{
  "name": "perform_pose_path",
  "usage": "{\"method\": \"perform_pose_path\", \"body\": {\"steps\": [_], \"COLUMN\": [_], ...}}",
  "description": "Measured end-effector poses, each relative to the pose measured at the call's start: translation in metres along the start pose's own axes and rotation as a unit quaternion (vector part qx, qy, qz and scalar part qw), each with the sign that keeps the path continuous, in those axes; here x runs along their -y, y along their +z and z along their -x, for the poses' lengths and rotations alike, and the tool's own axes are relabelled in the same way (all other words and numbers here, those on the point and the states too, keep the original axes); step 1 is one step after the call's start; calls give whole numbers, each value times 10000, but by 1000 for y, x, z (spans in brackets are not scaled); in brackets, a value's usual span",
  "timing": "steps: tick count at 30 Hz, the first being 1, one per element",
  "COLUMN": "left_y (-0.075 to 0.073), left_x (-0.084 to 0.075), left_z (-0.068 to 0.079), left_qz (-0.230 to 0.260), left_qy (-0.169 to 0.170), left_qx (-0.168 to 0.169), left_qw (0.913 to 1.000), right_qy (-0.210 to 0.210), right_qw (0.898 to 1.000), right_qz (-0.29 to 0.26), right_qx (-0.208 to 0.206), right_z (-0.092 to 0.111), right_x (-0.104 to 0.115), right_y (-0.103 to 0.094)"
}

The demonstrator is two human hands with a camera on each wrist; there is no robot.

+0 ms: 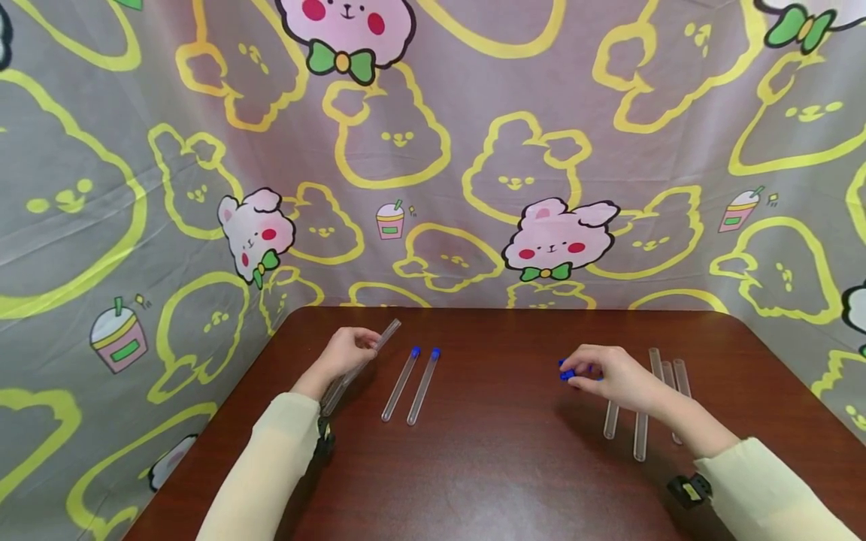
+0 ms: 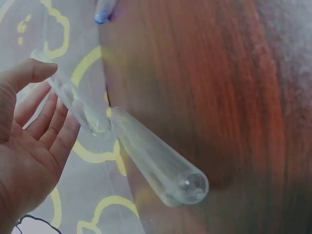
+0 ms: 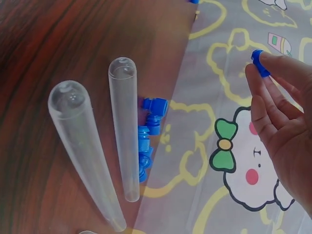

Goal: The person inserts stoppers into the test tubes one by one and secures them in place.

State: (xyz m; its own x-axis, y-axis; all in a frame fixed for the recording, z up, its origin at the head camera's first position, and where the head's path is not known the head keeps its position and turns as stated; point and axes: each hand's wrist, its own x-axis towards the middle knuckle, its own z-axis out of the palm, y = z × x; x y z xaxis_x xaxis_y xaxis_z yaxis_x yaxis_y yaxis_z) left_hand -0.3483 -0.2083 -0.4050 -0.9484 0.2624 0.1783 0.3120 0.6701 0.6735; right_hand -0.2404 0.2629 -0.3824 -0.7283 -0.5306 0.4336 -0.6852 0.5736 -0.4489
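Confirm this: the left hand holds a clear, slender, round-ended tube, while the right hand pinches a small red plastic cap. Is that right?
Not quite: the small plastic cap in the right hand is blue, not red, as the right wrist view shows. The left hand does hold the clear, slender, round-ended tube.

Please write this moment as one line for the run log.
left hand: holds clear tube | right hand: pinches blue cap | table: two capped tubes, loose blue caps
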Motion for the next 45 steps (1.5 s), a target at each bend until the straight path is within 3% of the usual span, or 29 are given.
{"method": "perform_pose_path", "body": {"steps": [7, 13, 21, 27, 34, 45], "left_y": [-5, -2, 5, 10, 18, 35], "left_x": [-17, -30, -39, -55, -78, -109], "left_z": [11, 19, 26, 32, 38, 48], "left_qz": [574, 935, 1070, 979, 1402, 1276], "left_qy": [-102, 237, 623, 700, 985, 1544], "left_qx": [-59, -24, -86, -77, 207, 580], "left_qw": [9983, 9953, 9923, 9927, 9850, 9780], "right_qy": [-56, -65, -74, 67, 4, -275], "right_qw": [9998, 9996, 9992, 9987, 9982, 9977], "right_qz": [16, -104, -65, 170, 106, 19], "right_qx": [-190, -238, -382, -480, -593, -618], "right_z": [0, -1, -1, -4, -10, -23], "right_x": [2, 4, 8, 16, 23, 36], "right_y": [-2, -7, -14, -21, -26, -26]}}
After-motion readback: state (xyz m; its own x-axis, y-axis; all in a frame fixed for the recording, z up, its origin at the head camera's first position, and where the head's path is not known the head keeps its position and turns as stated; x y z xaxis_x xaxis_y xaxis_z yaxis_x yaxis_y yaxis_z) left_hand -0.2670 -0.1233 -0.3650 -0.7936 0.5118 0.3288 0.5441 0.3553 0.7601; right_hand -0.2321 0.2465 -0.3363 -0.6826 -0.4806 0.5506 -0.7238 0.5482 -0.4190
